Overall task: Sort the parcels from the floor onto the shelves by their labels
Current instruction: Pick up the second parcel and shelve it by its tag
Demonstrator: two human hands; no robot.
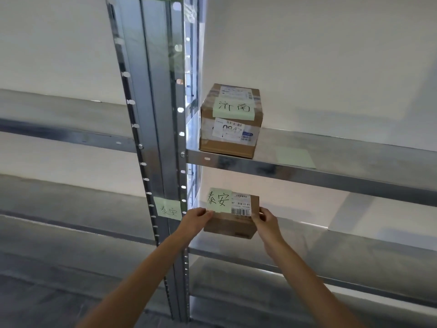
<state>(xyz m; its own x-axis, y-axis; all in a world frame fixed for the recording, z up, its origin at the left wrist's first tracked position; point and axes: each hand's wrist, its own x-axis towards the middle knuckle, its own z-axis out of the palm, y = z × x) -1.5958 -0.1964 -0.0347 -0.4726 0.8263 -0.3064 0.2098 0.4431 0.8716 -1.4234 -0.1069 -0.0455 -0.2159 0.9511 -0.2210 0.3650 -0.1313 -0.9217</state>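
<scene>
With the left hand (197, 218) and right hand (266, 220) gripping the small box (230, 224) by its sides, the person does best sliding it far onto the lower shelf (343, 242), label facing out.

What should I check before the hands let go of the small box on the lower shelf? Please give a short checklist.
1. Label match: the small box has a green note reading 泰安, same as the note on the post: ok.
2. Grip: left hand and right hand hold its two sides: ok.
3. Box fully resting on the lower shelf: cannot tell.
4. Free space on the shelf beside it: ok.
5. Larger box on the upper shelf, marked 济南, is apart: ok.
</scene>
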